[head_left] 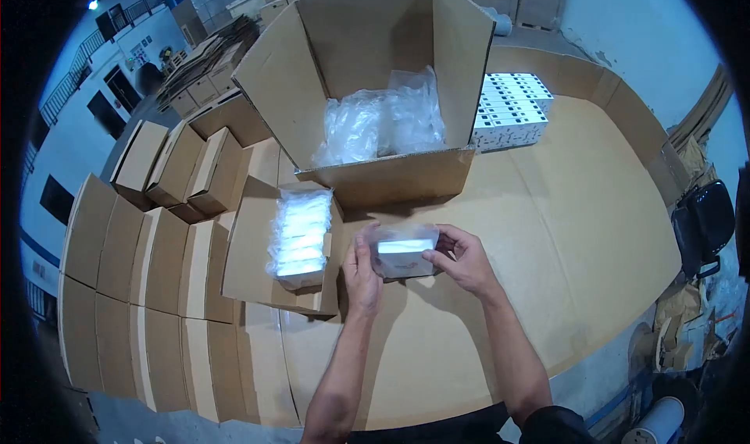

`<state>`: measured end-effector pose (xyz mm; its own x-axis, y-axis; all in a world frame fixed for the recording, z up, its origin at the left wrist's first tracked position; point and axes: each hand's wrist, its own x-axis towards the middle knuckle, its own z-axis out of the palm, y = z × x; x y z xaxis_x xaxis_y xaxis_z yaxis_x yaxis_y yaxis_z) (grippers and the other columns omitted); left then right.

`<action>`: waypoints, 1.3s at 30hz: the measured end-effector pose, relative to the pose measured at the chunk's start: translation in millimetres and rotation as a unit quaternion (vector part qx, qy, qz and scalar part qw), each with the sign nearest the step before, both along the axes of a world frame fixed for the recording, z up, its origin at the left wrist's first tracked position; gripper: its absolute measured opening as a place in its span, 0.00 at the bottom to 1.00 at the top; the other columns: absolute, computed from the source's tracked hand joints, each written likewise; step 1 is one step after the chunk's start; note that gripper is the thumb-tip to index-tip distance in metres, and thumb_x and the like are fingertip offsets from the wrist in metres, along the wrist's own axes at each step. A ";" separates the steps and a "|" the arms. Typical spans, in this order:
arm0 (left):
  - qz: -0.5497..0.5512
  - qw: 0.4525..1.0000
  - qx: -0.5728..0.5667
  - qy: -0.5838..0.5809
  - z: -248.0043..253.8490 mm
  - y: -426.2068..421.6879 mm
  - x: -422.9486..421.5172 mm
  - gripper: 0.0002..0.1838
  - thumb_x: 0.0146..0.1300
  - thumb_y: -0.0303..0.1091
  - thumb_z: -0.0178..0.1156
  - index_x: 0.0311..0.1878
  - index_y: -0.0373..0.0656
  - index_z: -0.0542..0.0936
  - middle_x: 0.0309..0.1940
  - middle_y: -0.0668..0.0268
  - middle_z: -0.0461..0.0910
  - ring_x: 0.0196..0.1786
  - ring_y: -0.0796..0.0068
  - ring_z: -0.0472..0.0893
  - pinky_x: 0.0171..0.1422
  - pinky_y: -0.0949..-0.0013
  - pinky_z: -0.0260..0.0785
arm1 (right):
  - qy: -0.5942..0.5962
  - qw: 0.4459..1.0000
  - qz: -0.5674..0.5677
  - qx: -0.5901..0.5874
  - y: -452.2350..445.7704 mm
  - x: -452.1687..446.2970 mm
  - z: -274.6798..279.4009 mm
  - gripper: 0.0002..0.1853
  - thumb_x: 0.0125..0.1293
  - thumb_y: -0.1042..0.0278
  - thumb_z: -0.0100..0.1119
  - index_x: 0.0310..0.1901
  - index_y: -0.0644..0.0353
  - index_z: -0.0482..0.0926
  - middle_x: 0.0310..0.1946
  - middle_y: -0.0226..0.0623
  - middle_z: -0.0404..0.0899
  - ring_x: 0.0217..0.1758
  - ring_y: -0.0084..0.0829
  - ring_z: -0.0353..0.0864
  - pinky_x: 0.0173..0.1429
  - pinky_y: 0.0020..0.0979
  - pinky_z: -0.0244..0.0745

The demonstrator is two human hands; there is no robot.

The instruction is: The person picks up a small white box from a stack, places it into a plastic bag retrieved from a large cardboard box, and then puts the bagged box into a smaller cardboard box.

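Between my hands is a small white box in a clear plastic bag, held just above the cardboard table surface. My left hand grips the bag's left side, thumb up. At its right side, my right hand pinches the bag's edge between thumb and fingers. Just left of my left hand, an open carton holds a row of several bubble-wrapped white boxes. Behind my hands stands a large open cardboard box with a heap of clear plastic bags inside.
Stacked white printed boxes stand behind at the right. Several brown cartons line the left side of the table. A cardboard wall edges the table's far right. A black chair stands beyond the right edge.
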<state>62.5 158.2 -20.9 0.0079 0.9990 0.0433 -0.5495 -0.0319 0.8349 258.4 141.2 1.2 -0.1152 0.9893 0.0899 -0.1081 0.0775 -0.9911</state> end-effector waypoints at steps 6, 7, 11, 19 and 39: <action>-0.043 0.976 0.065 0.205 11.5 -6.4 -10.3 0.20 0.70 0.34 0.67 0.61 0.38 0.78 0.51 0.66 0.82 0.55 0.76 0.79 0.61 0.69 0.73 | -0.012 1.000 0.003 -0.026 -0.2 3.3 -0.6 0.19 0.67 0.73 0.69 0.58 0.66 0.80 0.45 0.32 0.85 0.46 0.21 0.83 0.52 0.26 0.80; -0.052 0.978 0.042 0.198 11.6 -7.2 -10.3 0.20 0.67 0.32 0.69 0.60 0.38 0.79 0.51 0.66 0.82 0.54 0.75 0.80 0.61 0.69 0.73 | -0.013 1.000 -0.001 -0.027 -0.5 2.2 -0.5 0.19 0.67 0.73 0.69 0.58 0.66 0.80 0.45 0.32 0.85 0.46 0.21 0.83 0.52 0.26 0.80; -0.070 0.979 0.008 0.191 12.4 -9.7 -6.7 0.18 0.65 0.30 0.71 0.56 0.38 0.81 0.49 0.66 0.84 0.53 0.75 0.81 0.60 0.70 0.73 | -0.004 1.000 0.002 -0.012 -0.4 -4.6 -5.2 0.17 0.67 0.72 0.70 0.56 0.66 0.82 0.43 0.31 0.86 0.46 0.21 0.83 0.52 0.27 0.80; -0.071 0.974 -0.005 0.214 8.5 -10.3 -9.1 0.16 0.65 0.30 0.71 0.55 0.38 0.82 0.47 0.67 0.84 0.50 0.76 0.82 0.58 0.70 0.73 | -0.022 0.999 0.017 -0.042 -2.9 -2.0 2.7 0.16 0.66 0.74 0.71 0.53 0.67 0.84 0.44 0.31 0.85 0.47 0.20 0.81 0.53 0.27 0.78; -0.041 0.970 0.066 0.232 12.4 -7.4 -15.3 0.05 0.67 0.27 0.69 0.43 0.38 0.85 0.47 0.66 0.85 0.47 0.80 0.80 0.53 0.74 0.71 | -0.062 0.998 0.004 -0.022 -4.4 6.3 15.5 0.05 0.67 0.75 0.67 0.41 0.67 0.85 0.46 0.37 0.88 0.45 0.21 0.82 0.51 0.28 0.79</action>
